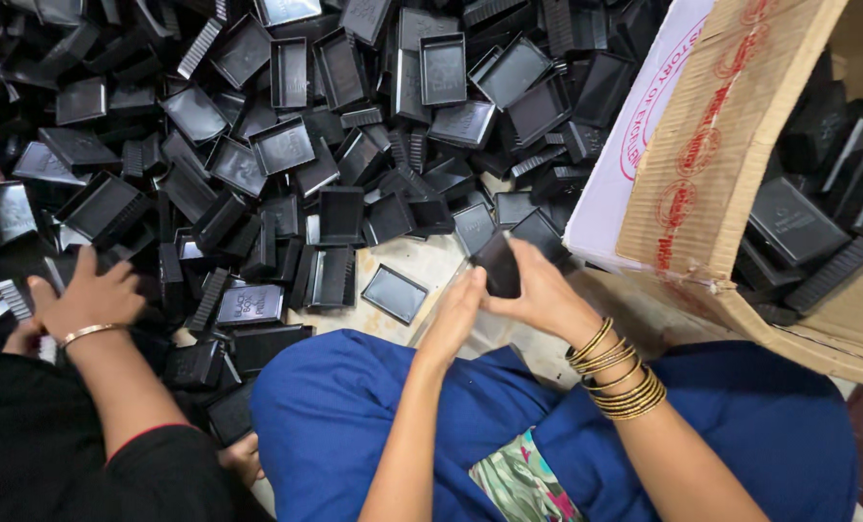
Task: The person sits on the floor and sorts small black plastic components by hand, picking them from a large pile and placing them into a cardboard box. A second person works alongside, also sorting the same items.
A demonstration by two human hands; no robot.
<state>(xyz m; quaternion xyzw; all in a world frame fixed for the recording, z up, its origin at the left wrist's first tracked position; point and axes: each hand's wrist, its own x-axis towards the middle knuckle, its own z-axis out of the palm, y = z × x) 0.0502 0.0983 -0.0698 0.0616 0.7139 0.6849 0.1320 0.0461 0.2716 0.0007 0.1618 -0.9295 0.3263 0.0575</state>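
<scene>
Between both sets of fingertips, above the blue-clad lap, a black plastic tray [497, 263] is being pinched, its long axis tilted upward away from the body, the right hand [538, 295] being wrapped around it, the left hand [458, 311] pressed against its lower-left edge with fingers together.

small black rectangular plastic case [497, 263], glossy, tilted on edge, held above the pale floor [422, 261] just beside the heap of matching black plastic cases [286, 145].
</scene>
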